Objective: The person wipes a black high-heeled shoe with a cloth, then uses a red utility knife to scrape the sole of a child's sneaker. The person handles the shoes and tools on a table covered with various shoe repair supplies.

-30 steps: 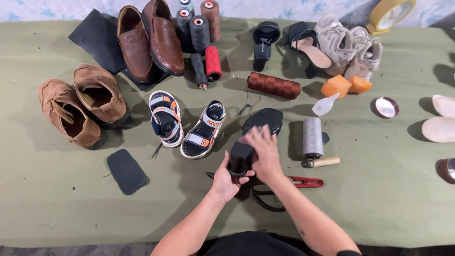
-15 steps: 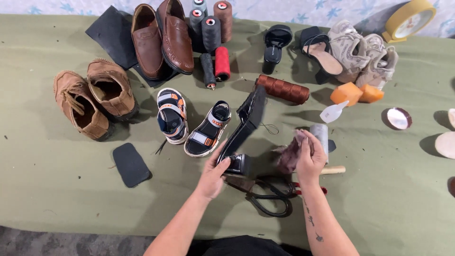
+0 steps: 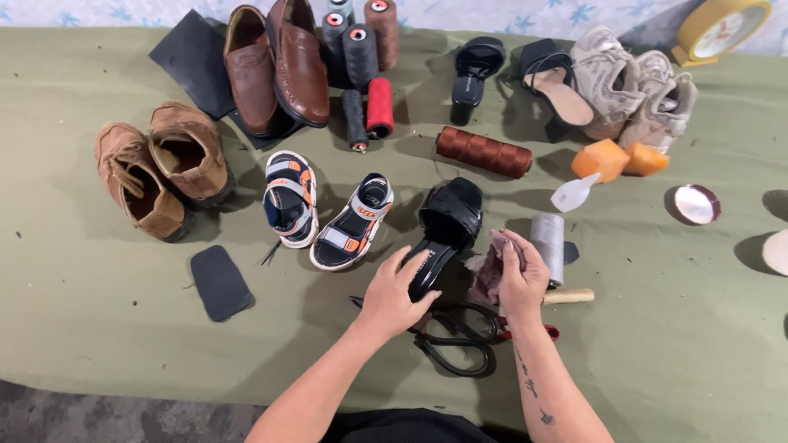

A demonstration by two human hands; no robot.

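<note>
A black heeled slide sandal (image 3: 447, 223) lies right side up on the green cloth (image 3: 123, 344), toe away from me. My left hand (image 3: 394, 289) rests on its heel end, fingers spread over the insole. My right hand (image 3: 519, 277) is closed on a crumpled dusky-pink rag (image 3: 488, 271) just right of the sandal. Black-handled scissors (image 3: 460, 340) lie under and in front of both hands. A grey thread spool (image 3: 547, 236) and a wooden tool handle (image 3: 570, 296) sit by my right hand.
A pair of child's sandals (image 3: 328, 213), tan boots (image 3: 160, 168), brown loafers (image 3: 275, 66), thread cones (image 3: 361, 41), a brown spool (image 3: 484, 152), a second black sandal (image 3: 472, 74), beige sneakers (image 3: 632, 82), orange blocks (image 3: 616, 158), a tape roll (image 3: 718, 29), a black sole piece (image 3: 220, 281).
The black sandal, held tilted up on its side half a second ago, now lies flat on the cloth. My right hand has brought the rag down beside it.
</note>
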